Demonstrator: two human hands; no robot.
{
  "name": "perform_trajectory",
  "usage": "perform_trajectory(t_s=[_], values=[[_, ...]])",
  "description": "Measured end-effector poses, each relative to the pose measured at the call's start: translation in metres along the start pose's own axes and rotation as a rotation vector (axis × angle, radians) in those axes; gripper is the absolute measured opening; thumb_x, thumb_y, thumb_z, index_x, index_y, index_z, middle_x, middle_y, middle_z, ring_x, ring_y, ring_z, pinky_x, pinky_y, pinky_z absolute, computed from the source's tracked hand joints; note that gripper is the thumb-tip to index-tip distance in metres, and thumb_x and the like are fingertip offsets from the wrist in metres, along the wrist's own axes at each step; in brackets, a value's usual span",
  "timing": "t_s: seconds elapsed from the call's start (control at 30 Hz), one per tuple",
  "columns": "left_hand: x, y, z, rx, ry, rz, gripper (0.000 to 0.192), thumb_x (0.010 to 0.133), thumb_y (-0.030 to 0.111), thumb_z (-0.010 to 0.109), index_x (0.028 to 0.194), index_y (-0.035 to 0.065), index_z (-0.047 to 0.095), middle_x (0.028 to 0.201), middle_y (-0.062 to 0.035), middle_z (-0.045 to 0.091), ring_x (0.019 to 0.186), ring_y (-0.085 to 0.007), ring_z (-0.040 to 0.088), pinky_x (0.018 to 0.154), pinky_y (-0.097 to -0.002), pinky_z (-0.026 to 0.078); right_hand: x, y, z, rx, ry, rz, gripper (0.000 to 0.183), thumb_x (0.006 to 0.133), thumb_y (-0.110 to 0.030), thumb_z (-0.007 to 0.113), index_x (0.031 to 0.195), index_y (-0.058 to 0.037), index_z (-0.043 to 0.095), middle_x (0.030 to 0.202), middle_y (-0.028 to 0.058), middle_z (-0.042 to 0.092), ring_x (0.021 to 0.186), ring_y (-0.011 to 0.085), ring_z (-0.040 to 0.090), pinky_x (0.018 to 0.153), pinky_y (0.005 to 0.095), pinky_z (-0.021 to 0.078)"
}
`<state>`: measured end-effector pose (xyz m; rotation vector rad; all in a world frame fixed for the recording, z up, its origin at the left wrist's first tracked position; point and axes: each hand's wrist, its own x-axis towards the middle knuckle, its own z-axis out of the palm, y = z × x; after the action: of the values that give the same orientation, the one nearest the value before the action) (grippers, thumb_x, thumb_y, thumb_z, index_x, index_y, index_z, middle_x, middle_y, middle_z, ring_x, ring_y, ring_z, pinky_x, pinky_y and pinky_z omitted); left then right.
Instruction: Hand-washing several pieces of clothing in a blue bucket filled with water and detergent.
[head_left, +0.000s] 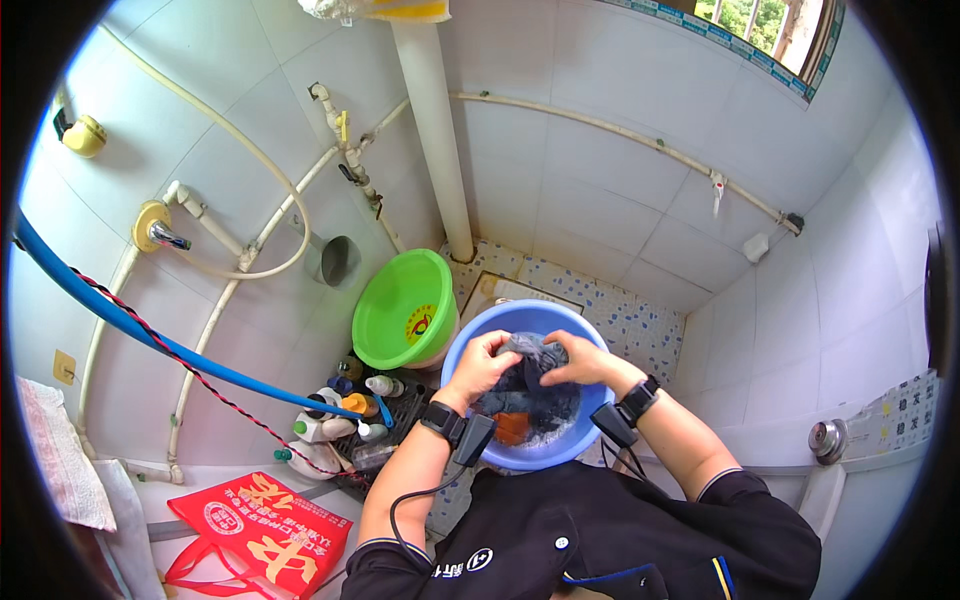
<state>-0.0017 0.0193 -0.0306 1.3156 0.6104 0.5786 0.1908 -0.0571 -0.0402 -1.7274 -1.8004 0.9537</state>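
Note:
A blue plastic basin (541, 459) stands before me with dark wet clothes and soapy water in it. Over its middle, my left hand (481, 366) pinches a bunched dark grey garment (529, 346) between thumb and fingers. My right hand (581, 358) grips the right side of this same cloth, its fingers curled into the folds. Lower in the basin lie more dark fabric (555, 409) and an orange-brown piece (511, 427), beside white suds (551, 436). Each wrist wears a black strapped device with a cable.
A bright green basin (386, 300) stands left of the blue one. Nearby, a black rack (420, 401) carries several bottles (384, 385). A blue hose (187, 345) crosses from the left. The red bag (262, 532) lies lower left; a door knob (827, 441) is at right.

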Motion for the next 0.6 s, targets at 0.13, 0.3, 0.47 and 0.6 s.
perform_trajectory(t_s=[0.13,0.3,0.47,0.6], values=[[-0.007,0.026,-0.012,-0.072,0.029,-0.046,0.011,0.071,0.002,0.052,0.081,0.0013,0.057,0.076,0.0017,0.057,0.07,-0.0054,0.05,0.067,-0.0191,0.039,0.0,0.025,0.022,-0.291,-0.332,0.332,0.039,0.064,-0.031,0.065,0.09,-0.0036,0.057,0.088,0.0173,0.057,0.083,0.0323,0.054,0.073,0.0362,0.042],[-0.021,0.026,-0.021,-0.446,0.171,-0.276,0.016,0.075,0.011,0.045,0.088,0.0049,0.052,0.076,-0.0009,0.056,0.063,-0.0092,0.052,0.054,-0.0241,0.046,-0.011,0.034,-0.007,0.131,-0.091,0.008,0.025,0.07,-0.024,0.06,0.087,-0.0047,0.061,0.099,0.0109,0.055,0.092,0.0236,0.051,0.08,0.0301,0.0388],[-0.014,-0.032,0.013,-0.803,0.075,-0.564,0.045,0.081,0.051,0.03,0.092,0.0127,0.051,0.077,-0.0005,0.057,0.056,-0.0112,0.052,0.037,-0.02,0.035,-0.003,-0.018,-0.003,1.215,-0.19,0.263,0.023,0.078,-0.017,0.053,0.087,0.0024,0.059,0.091,0.0061,0.059,0.082,0.0118,0.053,0.077,0.0261,0.0405],[-0.009,-0.099,0.034,-0.682,0.231,-0.567,0.042,0.079,0.054,0.035,0.078,0.0151,0.05,0.059,-0.0012,0.049,0.04,-0.0126,0.042,0.029,-0.0219,0.027,0.004,-0.052,0.051,0.455,0.103,0.203,0.037,0.082,-0.031,0.047,0.073,0.003,0.057,0.066,0.0124,0.059,0.062,0.0202,0.056,0.06,0.0307,0.0428]])
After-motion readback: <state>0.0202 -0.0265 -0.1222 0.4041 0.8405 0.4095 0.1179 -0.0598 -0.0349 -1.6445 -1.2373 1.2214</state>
